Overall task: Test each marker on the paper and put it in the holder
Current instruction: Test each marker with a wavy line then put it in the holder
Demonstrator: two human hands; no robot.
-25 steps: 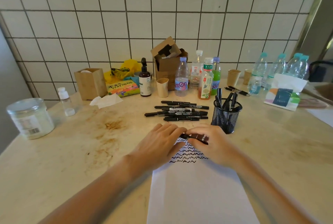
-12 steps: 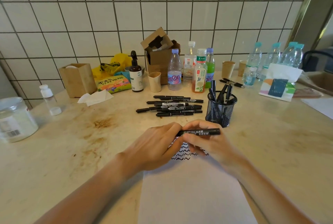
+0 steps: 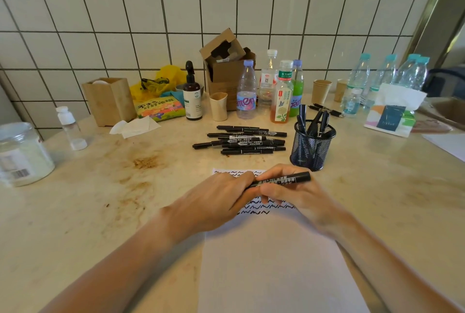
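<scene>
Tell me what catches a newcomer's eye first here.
Both hands, left and right, hold a black marker over the paper with its rows of black squiggles. Just behind lie a pile of markers and, to its right, a mesh holder with several markers already inside.

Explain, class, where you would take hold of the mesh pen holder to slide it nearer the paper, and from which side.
Take the mesh pen holder low on its round wall, with the grip coming from its right side. It stands upright; markers lean out of the top, so a grip from above is probably blocked. The hand holding a marker sits just in front, and the loose marker pile lies to its left.
</scene>
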